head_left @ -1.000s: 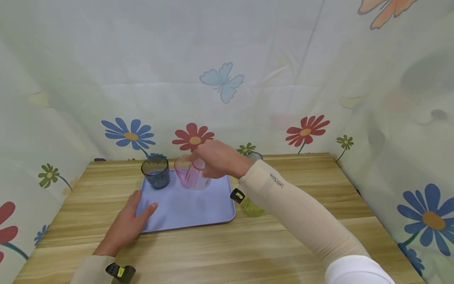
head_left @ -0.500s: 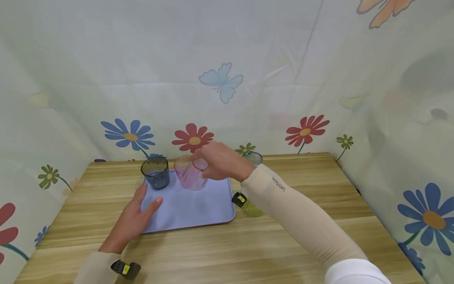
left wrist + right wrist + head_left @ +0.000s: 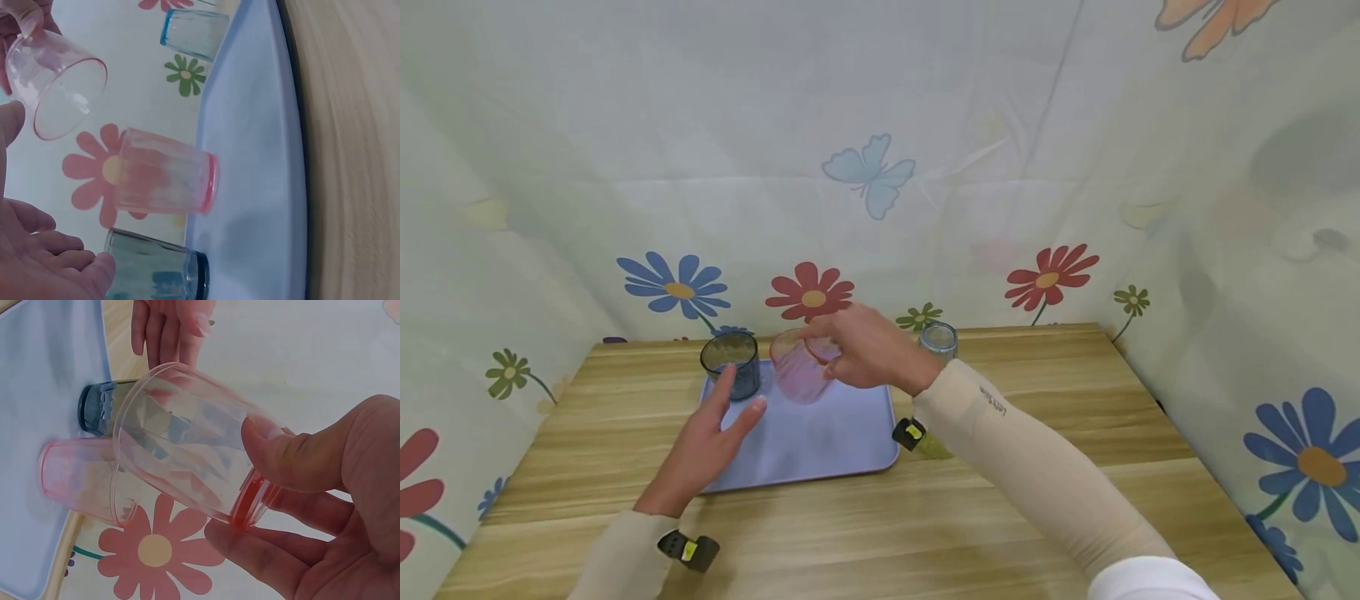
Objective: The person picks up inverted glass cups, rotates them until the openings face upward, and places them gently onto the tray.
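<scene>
My right hand (image 3: 871,346) pinches a clear pinkish cup (image 3: 187,437) by its red base. The cup is tilted, mouth downward, above the tray. Below it, a pink cup (image 3: 165,175) stands upright on the lilac-blue tray (image 3: 827,442); the two overlap in the head view. To its left stands a dark grey-blue cup (image 3: 737,375), also upright on the tray. My left hand (image 3: 703,446) is over the tray's left side, fingers extended, holding nothing. Its index fingertip overlaps the dark cup in the head view; I cannot tell whether they touch.
Behind my right wrist, a light blue cup (image 3: 938,340) stands on the wooden table (image 3: 1037,392) beyond the tray's right side. A yellow-green object (image 3: 936,450) near the tray's right edge is mostly hidden by my right arm. Flower-printed cloth (image 3: 880,100) surrounds the table.
My left hand has moved right and up, from the tray's left edge toward the dark cup. The cup in my right hand has tilted further and overlaps the standing pink cup more.
</scene>
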`<move>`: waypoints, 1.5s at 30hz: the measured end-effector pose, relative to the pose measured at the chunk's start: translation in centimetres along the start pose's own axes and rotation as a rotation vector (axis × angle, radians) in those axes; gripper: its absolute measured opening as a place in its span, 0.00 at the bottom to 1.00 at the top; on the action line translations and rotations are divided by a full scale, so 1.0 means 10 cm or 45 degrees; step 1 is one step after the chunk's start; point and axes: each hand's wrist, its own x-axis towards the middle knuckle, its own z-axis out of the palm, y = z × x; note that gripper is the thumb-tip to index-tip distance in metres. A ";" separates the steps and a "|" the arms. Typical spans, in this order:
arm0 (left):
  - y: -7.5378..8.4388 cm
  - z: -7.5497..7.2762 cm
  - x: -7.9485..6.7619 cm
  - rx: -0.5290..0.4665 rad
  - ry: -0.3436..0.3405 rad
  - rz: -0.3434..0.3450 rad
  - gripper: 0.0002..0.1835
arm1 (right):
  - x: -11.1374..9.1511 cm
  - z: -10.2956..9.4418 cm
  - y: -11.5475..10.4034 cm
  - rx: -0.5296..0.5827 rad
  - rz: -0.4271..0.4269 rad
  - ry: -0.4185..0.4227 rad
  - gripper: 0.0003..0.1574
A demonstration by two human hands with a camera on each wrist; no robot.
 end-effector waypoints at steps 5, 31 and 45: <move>0.09 0.05 0.04 -0.028 0.010 0.039 0.51 | -0.03 0.02 0.00 0.041 0.001 0.040 0.32; 0.31 0.16 0.13 -0.348 -0.014 0.229 0.36 | -0.15 0.24 0.04 0.445 -0.021 0.230 0.32; 0.37 0.14 0.08 -0.557 0.000 0.203 0.36 | -0.17 0.38 0.00 0.671 0.037 0.358 0.36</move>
